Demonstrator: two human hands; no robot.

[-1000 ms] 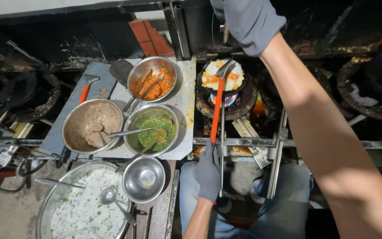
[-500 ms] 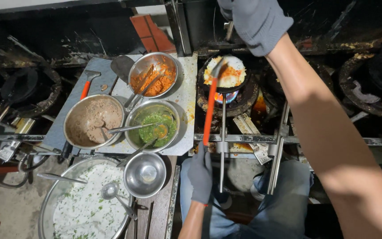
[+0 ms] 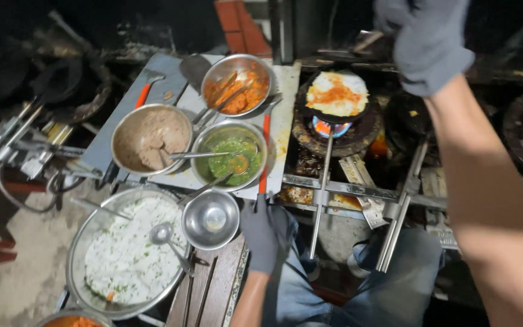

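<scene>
left hand (image 3: 260,233): gloved, low, fingers curled shut | right hand (image 3: 426,37): gloved, raised, forearm bare

Hands (image 3: 261,233) in grey matt cloth gloves; bowls (image 3: 210,220) shiny smooth metal; spatula handle (image 3: 265,151) glossy orange plastic.

Centre of the counter sits the bowl of green chutney (image 3: 231,158), a spoon handle poking out of it. Just behind it, the bowl of orange chutney (image 3: 237,88); touching on its left, the bowl of brown paste (image 3: 151,139). In front of the green bowl, an empty steel bowl (image 3: 210,219), and left of that a wide pan of white batter (image 3: 127,251) flecked with green, a ladle (image 3: 163,235) resting in it. Far left of the green bowl, dark pans (image 3: 55,85) lie stacked.
</scene>
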